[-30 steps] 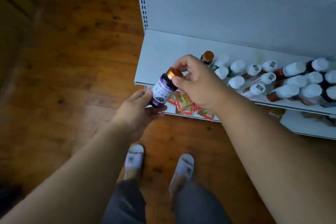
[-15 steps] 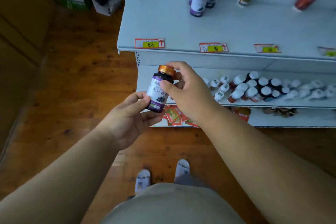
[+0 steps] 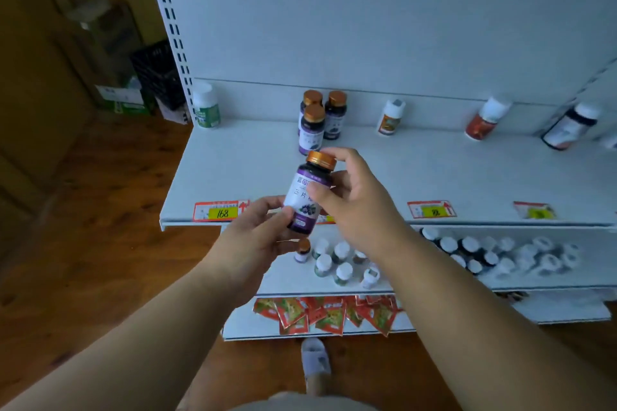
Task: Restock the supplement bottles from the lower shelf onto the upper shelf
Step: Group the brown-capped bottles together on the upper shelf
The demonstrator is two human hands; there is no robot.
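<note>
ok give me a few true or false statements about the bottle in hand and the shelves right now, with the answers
1. Both hands hold the purple-label bottle: the left hand at its base, the right hand higher up. True.
2. The held bottle has a white cap. False: its cap is copper-orange.
3. Three matching orange-capped bottles stand on the upper shelf. True.
4. The lower shelf holds no bottles. False: many white-capped bottles stand there.
5. The price tag on the upper shelf edge reads 168. True.
</note>
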